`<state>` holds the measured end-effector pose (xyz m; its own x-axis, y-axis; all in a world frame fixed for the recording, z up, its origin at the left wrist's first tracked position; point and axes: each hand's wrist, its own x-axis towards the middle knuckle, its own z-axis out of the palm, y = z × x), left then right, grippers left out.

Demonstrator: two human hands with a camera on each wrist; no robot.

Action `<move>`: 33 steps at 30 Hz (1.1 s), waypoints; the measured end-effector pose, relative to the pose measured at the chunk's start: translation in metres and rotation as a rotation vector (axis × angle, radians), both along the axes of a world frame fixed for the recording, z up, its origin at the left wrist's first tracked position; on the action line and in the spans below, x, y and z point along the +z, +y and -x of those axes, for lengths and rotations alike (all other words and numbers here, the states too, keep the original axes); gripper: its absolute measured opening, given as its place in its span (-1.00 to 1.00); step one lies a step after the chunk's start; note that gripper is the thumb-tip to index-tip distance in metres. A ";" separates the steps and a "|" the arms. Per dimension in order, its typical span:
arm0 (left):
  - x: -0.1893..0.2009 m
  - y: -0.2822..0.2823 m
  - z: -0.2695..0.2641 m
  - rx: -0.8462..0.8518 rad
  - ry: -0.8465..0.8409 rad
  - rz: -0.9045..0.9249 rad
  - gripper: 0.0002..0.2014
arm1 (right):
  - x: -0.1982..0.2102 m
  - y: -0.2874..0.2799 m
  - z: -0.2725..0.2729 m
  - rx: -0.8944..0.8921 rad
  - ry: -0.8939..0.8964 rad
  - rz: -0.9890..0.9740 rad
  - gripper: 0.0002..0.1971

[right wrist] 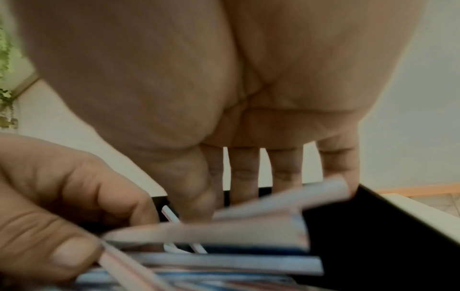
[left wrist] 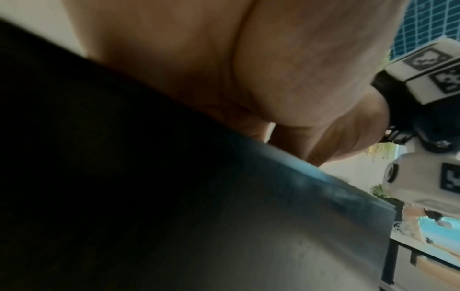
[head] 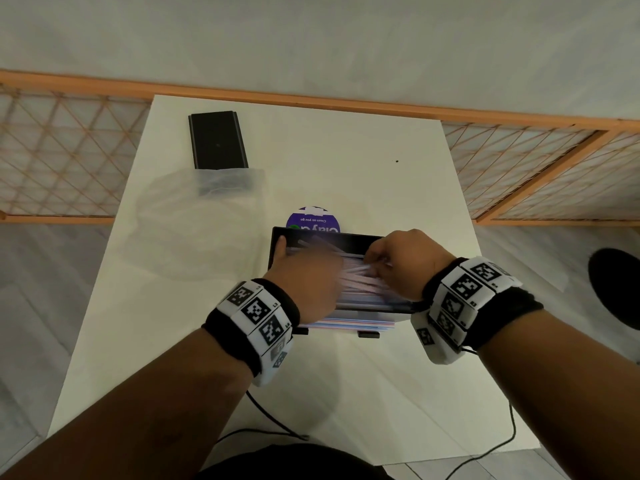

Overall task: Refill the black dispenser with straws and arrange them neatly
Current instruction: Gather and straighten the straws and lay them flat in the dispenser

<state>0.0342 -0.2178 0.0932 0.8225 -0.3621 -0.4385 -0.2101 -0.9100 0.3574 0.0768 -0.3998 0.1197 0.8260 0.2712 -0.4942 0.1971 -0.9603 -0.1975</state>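
Note:
The black dispenser [head: 346,239] stands open in the middle of the white table [head: 346,150], filled with pale paper-wrapped straws [head: 360,282] that lie partly askew. My left hand [head: 301,275] is inside its left half, one finger along the left wall. In the right wrist view the left hand [right wrist: 62,196] has curled fingers, its thumb pinching straws [right wrist: 224,232]. My right hand [head: 401,258] reaches into the right half. Its fingers [right wrist: 245,173] point straight down onto the straws beside the black wall [right wrist: 373,236]. More straws [head: 346,323] show in the front slot. The left wrist view shows only palm [left wrist: 224,59] and dark wall [left wrist: 124,196].
The dispenser's black lid [head: 218,140] lies at the far left of the table. A clear plastic bag [head: 194,216] lies just in front of the lid. A purple round tub [head: 313,220] stands right behind the dispenser. An orange lattice rail [head: 536,161] runs behind the table.

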 end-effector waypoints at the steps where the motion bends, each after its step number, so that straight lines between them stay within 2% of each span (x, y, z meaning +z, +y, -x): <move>1: 0.000 -0.001 0.000 0.012 0.015 -0.003 -0.79 | 0.002 -0.001 0.001 -0.002 -0.023 -0.001 -0.74; 3: 0.001 -0.002 -0.001 0.032 0.033 -0.003 -0.79 | 0.008 -0.002 0.003 0.009 -0.109 -0.005 -0.68; 6: 0.002 -0.004 -0.005 0.052 0.045 -0.033 -0.79 | 0.016 0.000 0.013 0.043 -0.204 -0.085 -0.79; 9: -0.003 -0.005 -0.009 0.074 0.015 -0.031 -0.90 | 0.016 0.008 0.026 0.106 -0.110 -0.123 -0.82; 12: -0.008 -0.004 -0.012 0.105 0.006 0.019 -0.81 | 0.005 0.017 0.027 0.147 -0.046 -0.090 -0.74; 15: -0.008 -0.003 -0.011 0.094 0.013 0.038 -0.85 | -0.001 0.021 0.021 0.118 -0.121 -0.092 -0.88; 18: -0.010 -0.003 -0.011 0.071 -0.006 0.025 -0.86 | -0.004 0.017 0.016 0.089 -0.166 -0.137 -0.85; 22: -0.013 -0.002 -0.012 0.053 -0.013 0.006 -0.80 | -0.011 0.013 0.009 0.200 -0.156 -0.128 -0.80; 25: -0.019 -0.001 -0.014 0.043 -0.010 0.013 -0.66 | -0.007 0.014 0.014 0.237 -0.316 -0.355 -0.77; 28: -0.024 0.001 -0.016 0.006 -0.001 0.044 -0.60 | 0.021 0.015 0.021 0.120 -0.495 -0.652 -0.79; 31: -0.024 0.002 -0.016 -0.003 -0.031 0.031 -0.50 | 0.054 0.018 0.024 0.087 -0.518 -0.786 -0.84; 33: -0.017 0.007 -0.015 0.013 -0.033 0.162 -0.50 | 0.058 0.022 0.025 0.130 -0.482 -0.828 -0.83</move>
<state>0.0491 -0.2111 0.0764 0.8409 -0.4148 -0.3476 -0.2124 -0.8437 0.4930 0.0520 -0.3779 0.1782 0.8291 0.4848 0.2787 0.5289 -0.5180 -0.6723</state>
